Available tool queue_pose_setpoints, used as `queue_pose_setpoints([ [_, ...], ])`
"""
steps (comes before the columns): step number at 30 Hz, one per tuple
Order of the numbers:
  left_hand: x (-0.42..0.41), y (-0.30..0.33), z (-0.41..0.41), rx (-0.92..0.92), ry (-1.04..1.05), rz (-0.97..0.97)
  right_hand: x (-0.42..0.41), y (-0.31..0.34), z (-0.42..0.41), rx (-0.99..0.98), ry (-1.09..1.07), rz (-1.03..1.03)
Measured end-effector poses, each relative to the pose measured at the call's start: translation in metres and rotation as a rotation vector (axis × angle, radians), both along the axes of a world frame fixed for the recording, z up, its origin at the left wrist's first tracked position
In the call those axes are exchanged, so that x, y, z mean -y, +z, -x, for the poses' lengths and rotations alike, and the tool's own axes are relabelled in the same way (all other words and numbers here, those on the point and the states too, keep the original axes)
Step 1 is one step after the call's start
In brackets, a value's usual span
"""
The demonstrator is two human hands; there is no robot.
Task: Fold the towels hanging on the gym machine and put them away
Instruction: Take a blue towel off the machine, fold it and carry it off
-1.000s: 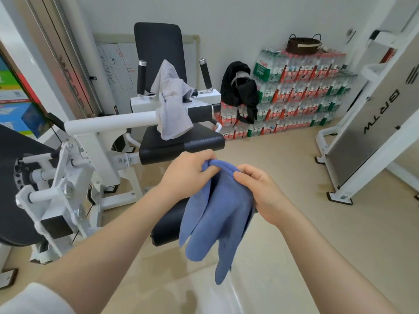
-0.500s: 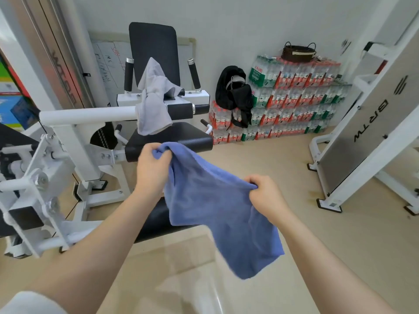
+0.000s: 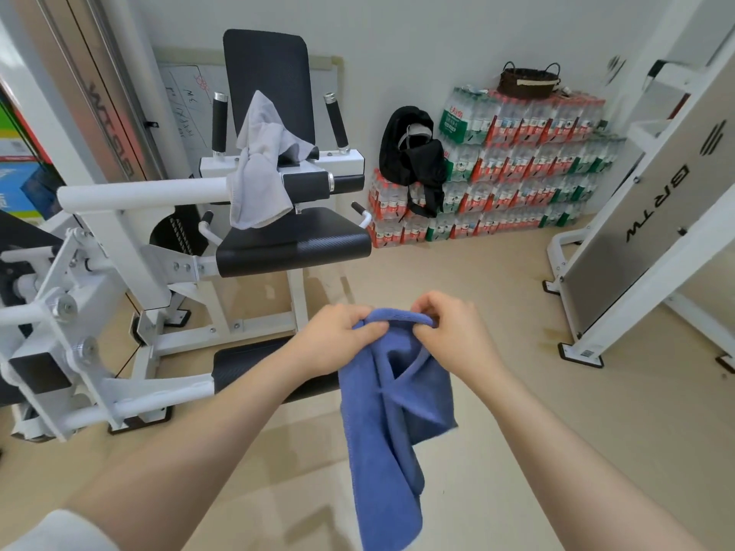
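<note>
Fingers of both my hands pinch the blue towel's top edge, brought together.

Left hand and right hand now meet; half a second ago they held the towel spread wide, so the first fold looks done. It hangs in midair. Grey towel waits on the gym machine's bar.

I've brought both hands back together, so blue towel now hangs folded vs spread 0.5 s ago.
</note>
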State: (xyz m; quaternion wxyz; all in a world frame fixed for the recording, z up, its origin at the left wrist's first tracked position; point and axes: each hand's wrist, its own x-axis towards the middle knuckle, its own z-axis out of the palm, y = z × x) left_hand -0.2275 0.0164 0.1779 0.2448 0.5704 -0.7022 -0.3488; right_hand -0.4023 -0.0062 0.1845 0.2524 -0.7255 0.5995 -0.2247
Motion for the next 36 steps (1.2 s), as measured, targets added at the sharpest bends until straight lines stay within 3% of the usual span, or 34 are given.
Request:
queue_pose_setpoints([
  [4, 0.001, 0.003, -0.006, -0.192, 0.144, -0.071, 0.006, -0.011, 0.013, -0.239, -0.055, 0.065],
  [7, 0.005, -0.001, -0.018, -0.051, 0.181, -0.030, 0.008, -0.013, 0.018, -0.164, 0.054, -0.056],
  [9, 0.009, -0.006, -0.024, 0.078, 0.222, -0.005, 0.006, -0.011, 0.018, -0.017, 0.093, -0.153],
  [12, 0.010, -0.014, -0.031, 0.085, 0.285, 0.039, 0.001, -0.010, 0.015, 0.228, 0.114, -0.272],
  [17, 0.005, -0.012, -0.026, 0.177, 0.212, 0.207, -0.005, -0.005, 0.003, 0.635, 0.174, -0.500],
  [19, 0.002, -0.005, -0.019, 0.094, 0.172, 0.281, -0.008, 0.001, -0.001, 0.851, 0.228, -0.622],
  [22, -0.005, 0.003, -0.007, -0.280, 0.172, 0.211, -0.011, 0.008, -0.004, 1.040, 0.416, -0.730],
  [25, -0.009, 0.011, 0.005, -0.710, 0.270, -0.025, -0.012, 0.011, -0.008, 0.906, 0.506, -0.568],
  [29, -0.007, 0.013, 0.014, -1.016, 0.368, -0.163, -0.014, 0.017, -0.014, 0.720, 0.341, -0.345],
  [36, -0.008, 0.006, 0.016, -1.000, 0.329, -0.241, -0.012, 0.017, -0.015, 0.403, 0.210, -0.158],
])
